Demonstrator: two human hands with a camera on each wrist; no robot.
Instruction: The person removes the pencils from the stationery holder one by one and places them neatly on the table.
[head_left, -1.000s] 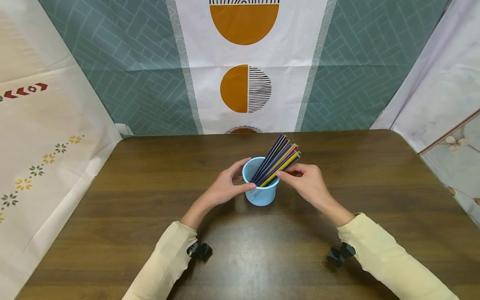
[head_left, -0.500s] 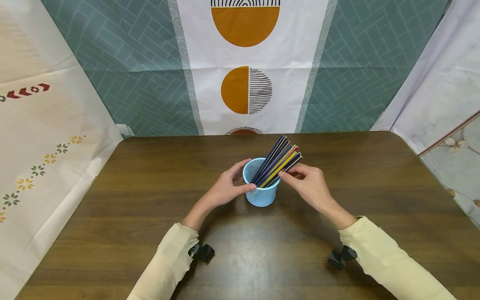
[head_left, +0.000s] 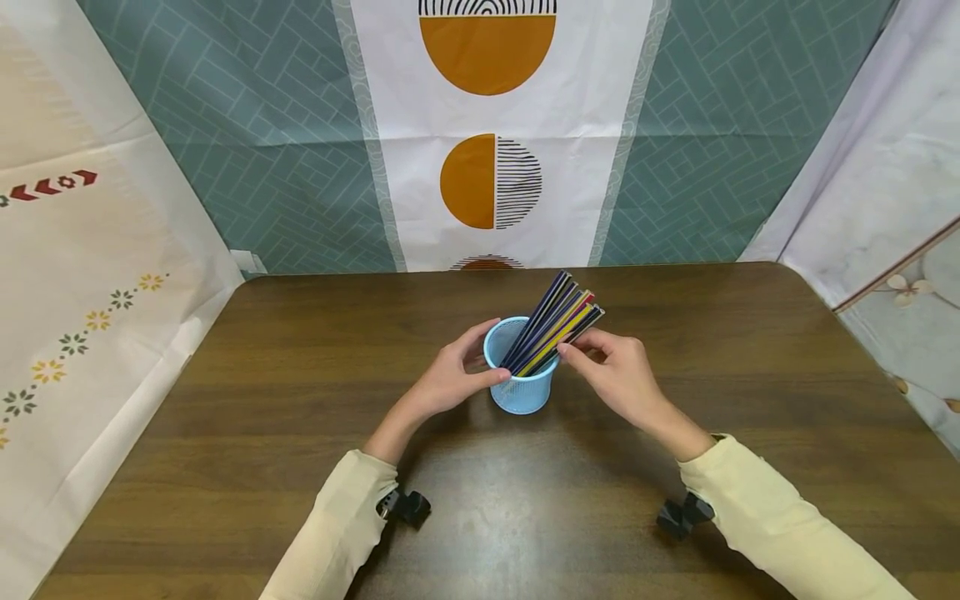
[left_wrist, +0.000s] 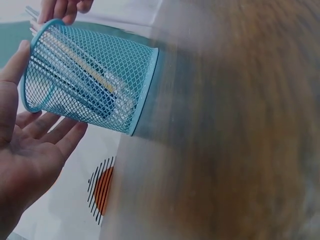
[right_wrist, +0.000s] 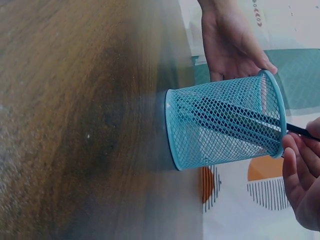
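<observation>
A light blue mesh pencil cup (head_left: 522,397) stands upright on the wooden table. A bundle of pencils (head_left: 552,327), dark, yellow and red, leans to the right inside it, upper ends past the rim. My left hand (head_left: 448,377) holds the cup from the left, thumb at the front of the rim and fingers round the far side. At the right of the rim my right hand (head_left: 621,372) pinches pencils between thumb and fingers; in the right wrist view a black pencil (right_wrist: 301,131) runs into that grip. The pencils' lower ends show through the mesh (left_wrist: 90,75).
The brown wooden table (head_left: 300,350) stretches out on both sides and in front of the cup. Behind it hangs a green and white patterned cloth (head_left: 495,117). Pale patterned cloths flank the table left and right. Small black devices (head_left: 405,507) sit at the wrists.
Over the last second the pencil tops shift very slightly right and the right hand moves a touch with them. The left hand and the cup keep their place.
</observation>
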